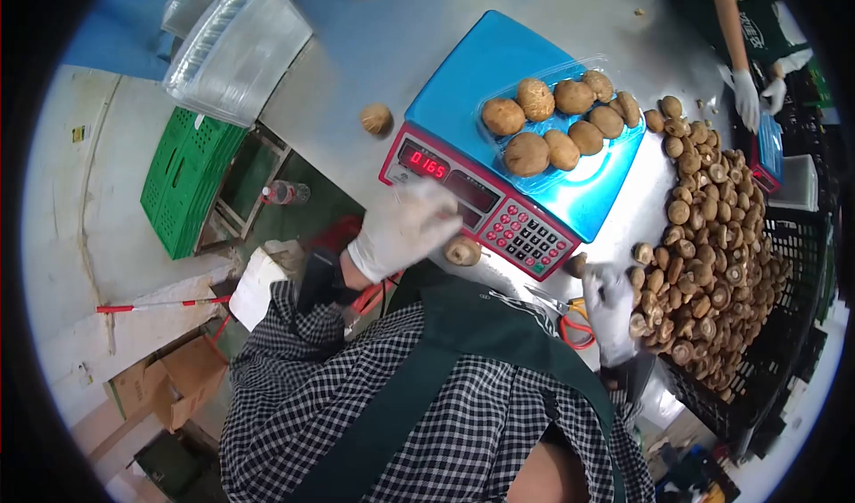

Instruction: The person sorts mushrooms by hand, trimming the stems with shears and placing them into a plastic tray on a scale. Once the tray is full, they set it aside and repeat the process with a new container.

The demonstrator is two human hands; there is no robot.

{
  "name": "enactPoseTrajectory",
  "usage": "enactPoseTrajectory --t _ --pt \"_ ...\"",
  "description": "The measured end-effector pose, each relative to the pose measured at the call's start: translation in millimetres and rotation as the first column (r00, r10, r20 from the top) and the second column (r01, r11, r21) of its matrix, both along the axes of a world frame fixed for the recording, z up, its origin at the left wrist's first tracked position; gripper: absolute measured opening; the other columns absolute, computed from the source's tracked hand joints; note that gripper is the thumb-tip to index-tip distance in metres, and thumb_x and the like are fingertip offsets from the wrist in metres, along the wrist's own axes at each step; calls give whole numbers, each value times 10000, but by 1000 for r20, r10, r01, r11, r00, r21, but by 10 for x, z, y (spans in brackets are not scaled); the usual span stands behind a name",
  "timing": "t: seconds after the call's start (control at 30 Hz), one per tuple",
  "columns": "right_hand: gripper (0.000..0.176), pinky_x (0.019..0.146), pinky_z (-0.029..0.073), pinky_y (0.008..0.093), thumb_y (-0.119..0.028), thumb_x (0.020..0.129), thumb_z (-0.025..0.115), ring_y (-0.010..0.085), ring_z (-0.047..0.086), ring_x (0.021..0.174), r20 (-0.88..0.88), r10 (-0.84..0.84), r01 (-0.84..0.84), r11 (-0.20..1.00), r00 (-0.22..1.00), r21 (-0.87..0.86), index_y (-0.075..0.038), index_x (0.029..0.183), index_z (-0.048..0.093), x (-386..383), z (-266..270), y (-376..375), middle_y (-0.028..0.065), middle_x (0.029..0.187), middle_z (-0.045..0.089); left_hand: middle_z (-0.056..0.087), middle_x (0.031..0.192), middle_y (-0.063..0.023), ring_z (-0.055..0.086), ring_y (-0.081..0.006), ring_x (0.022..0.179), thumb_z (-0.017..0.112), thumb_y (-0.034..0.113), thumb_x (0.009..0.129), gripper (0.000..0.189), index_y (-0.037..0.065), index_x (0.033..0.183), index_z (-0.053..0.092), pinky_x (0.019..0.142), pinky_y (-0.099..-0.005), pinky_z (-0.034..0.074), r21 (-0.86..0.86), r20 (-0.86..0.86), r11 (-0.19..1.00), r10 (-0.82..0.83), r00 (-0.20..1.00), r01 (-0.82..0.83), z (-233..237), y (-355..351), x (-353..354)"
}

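My left hand (405, 229), in a white glove, hovers at the front left edge of a blue and red digital scale (525, 44), its fingers loosely apart and partly blurred. A single mushroom (462, 250) lies just below its fingertips. On the scale sits a clear plastic tray (541, 181) holding two rows of brown mushrooms (536, 99); the red display (423, 161) reads 0165. My right hand (609, 312), gloved too, has curled fingers beside the mushroom pile (704, 254); what they hold is hidden. Orange-handled scissors (576, 323) lie next to it.
A loose mushroom (376, 118) rests left of the scale. Stacked clear trays (236, 53) stand at the table's left corner, above green crates (183, 182). A black crate (802, 276) borders the pile. Across the table, another person's gloved hands (746, 98) are near a second scale (768, 151).
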State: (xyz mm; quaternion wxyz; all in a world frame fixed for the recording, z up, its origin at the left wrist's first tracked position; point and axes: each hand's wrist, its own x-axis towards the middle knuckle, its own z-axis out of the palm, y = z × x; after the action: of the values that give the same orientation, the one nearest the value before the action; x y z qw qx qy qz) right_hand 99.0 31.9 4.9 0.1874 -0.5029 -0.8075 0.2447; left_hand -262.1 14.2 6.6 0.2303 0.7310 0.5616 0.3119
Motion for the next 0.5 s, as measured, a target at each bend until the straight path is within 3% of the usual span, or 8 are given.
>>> enactPoseTrajectory --t 0.07,0.1,0.2,0.33,0.37,0.47,0.5 --pt "151 699 502 394 -89 794 706 300 629 802 87 4 2 998 996 -67 -70 926 634 127 -94 -234 107 893 646 624 844 -64 639 -283 778 719 342 785 303 94 930 621 667 -392 508 -219 -79 976 -2 997 -16 -161 -327 103" --pt "134 719 503 394 -115 797 709 294 627 822 201 -28 35 999 979 -33 -80 906 638 182 -167 -346 103 900 646 630 910 -83 644 -294 834 706 417 777 388 99 982 619 709 -410 514 -295 -86 955 9 996 -34 -284 -440 166" --pt "132 740 503 396 -144 795 718 290 622 826 193 -42 48 998 980 -30 -85 875 631 310 -220 -494 91 884 647 616 1064 -130 642 -290 953 749 473 728 602 70 1143 582 799 -392 525 -267 -220 956 62 974 -121 -483 -552 355" --pt "194 820 486 414 -69 774 668 317 595 956 353 -70 77 997 933 -4 -88 957 607 568 -369 -743 79 1040 630 619 1052 -120 643 -299 951 759 477 715 627 65 1150 574 795 -396 527 -318 -246 925 132 960 -209 -498 -512 519" --pt "292 865 469 426 -29 748 639 327 574 1014 347 -55 82 995 936 -62 -81 1028 577 622 -365 -791 101 1120 602 619 1044 -120 642 -304 954 763 468 712 620 58 1137 577 788 -400 528 -360 -227 907 143 963 -219 -476 -486 541" --pt "381 889 457 434 -17 731 630 327 570 1029 319 -171 195 980 932 -44 -73 1098 547 717 -413 -947 127 1132 590 629 1012 -88 649 -271 910 746 437 752 589 38 1152 579 783 -375 525 -399 -132 898 147 980 -189 -494 -542 599" --pt "463 876 458 428 -42 724 631 331 565 1034 371 -168 169 985 913 32 -66 1172 517 751 -457 -963 148 1137 572 629 1017 -75 639 -238 878 712 417 795 560 34 1181 577 769 -353 519 -553 274 830 253 928 -63 -554 -584 589"
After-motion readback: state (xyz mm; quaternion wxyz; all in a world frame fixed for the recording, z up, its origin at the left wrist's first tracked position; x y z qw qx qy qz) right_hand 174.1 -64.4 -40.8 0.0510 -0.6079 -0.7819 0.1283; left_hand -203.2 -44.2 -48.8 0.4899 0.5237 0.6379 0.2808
